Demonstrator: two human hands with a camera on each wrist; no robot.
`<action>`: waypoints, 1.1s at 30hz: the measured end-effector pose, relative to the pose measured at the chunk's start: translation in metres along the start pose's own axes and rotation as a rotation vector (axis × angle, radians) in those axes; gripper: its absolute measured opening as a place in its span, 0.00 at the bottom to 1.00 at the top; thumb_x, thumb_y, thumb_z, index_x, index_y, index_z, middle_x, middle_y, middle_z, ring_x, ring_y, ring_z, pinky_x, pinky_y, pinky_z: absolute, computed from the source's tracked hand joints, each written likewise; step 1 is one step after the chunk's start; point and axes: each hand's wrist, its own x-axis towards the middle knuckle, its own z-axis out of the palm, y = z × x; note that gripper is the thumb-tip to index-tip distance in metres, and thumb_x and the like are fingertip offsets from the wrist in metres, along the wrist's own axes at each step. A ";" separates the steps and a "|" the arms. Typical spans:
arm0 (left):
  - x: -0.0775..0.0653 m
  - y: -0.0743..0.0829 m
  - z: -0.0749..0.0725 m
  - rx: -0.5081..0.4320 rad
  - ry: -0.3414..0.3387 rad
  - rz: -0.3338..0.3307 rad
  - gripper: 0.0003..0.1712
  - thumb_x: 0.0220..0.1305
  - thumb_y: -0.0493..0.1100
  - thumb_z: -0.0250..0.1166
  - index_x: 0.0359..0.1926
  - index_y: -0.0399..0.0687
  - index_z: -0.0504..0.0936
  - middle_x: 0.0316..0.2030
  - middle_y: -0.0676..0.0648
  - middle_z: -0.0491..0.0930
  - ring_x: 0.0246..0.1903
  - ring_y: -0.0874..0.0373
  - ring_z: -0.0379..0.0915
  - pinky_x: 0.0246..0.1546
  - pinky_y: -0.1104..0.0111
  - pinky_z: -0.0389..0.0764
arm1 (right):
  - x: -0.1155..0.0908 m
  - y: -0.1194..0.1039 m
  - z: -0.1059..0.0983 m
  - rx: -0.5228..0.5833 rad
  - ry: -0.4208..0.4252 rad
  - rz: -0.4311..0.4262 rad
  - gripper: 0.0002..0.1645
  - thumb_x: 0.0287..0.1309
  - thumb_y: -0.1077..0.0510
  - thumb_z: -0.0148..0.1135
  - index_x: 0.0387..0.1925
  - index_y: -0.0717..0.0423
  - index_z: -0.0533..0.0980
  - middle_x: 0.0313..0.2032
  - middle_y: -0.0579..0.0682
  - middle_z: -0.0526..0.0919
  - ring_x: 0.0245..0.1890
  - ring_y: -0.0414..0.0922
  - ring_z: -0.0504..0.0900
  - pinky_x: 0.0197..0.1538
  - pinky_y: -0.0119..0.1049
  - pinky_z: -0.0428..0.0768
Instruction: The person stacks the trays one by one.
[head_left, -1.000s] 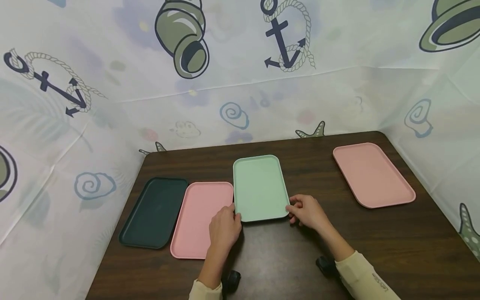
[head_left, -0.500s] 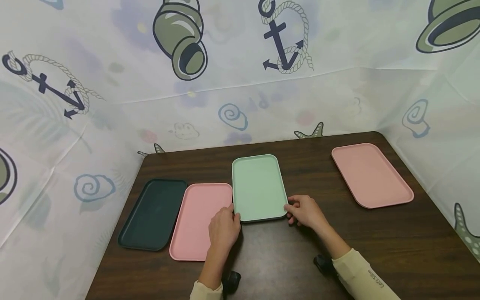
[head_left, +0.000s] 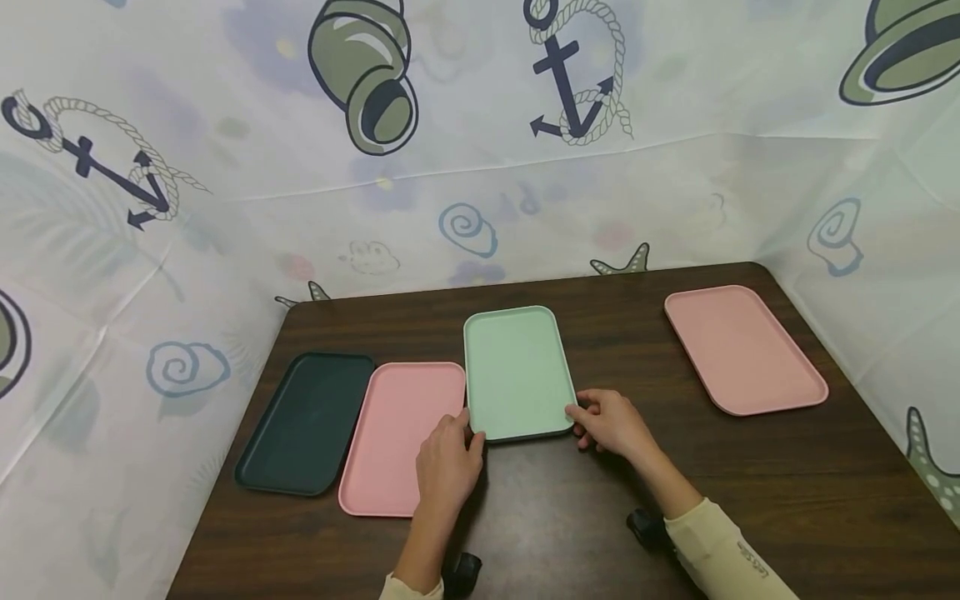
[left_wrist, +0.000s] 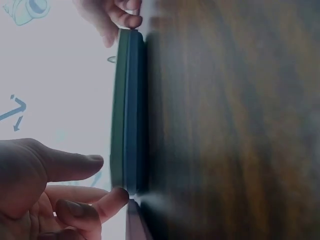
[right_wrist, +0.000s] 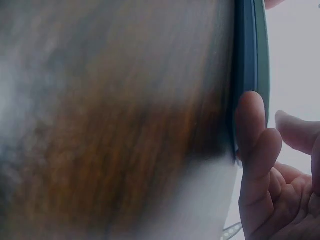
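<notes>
The mint tray [head_left: 517,371] sits atop a darker tray [left_wrist: 132,110] on the table [head_left: 558,517]; the left hand [head_left: 450,458], grasping nothing, touches the stack at seven o'clock, thumb clear; the right hand [head_left: 611,423] touches it at four, though whether it pinches I cannot tell; a pink tray [head_left: 397,433] lies just beside, at eight.

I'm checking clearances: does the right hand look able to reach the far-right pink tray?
Probably yes: only tabletop shows between the right hand and that pink tray, though the hand is at the green tray's edge.
</notes>
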 end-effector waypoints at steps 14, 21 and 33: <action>-0.041 -0.043 -0.055 -0.101 0.151 -0.231 0.16 0.61 0.43 0.68 0.50 0.49 0.86 0.30 0.54 0.82 0.17 0.62 0.63 0.21 0.64 0.66 | -0.033 -0.034 0.015 -0.116 0.048 -0.150 0.22 0.65 0.48 0.62 0.55 0.56 0.79 0.21 0.46 0.83 0.14 0.42 0.78 0.26 0.38 0.75; -0.063 -0.093 -0.082 -0.020 0.120 -0.595 0.14 0.64 0.48 0.64 0.47 0.49 0.85 0.29 0.50 0.82 0.25 0.51 0.74 0.24 0.54 0.70 | -0.044 -0.055 0.066 -0.099 -0.196 -0.282 0.10 0.65 0.50 0.62 0.38 0.50 0.84 0.18 0.43 0.83 0.13 0.40 0.80 0.31 0.33 0.75; -0.066 -0.130 -0.089 -0.021 -0.072 -0.766 0.23 0.64 0.56 0.62 0.48 0.42 0.85 0.26 0.48 0.78 0.26 0.51 0.71 0.23 0.56 0.69 | -0.036 -0.072 0.137 -0.069 -0.233 -0.258 0.13 0.62 0.52 0.64 0.41 0.57 0.84 0.14 0.41 0.81 0.13 0.37 0.81 0.39 0.33 0.79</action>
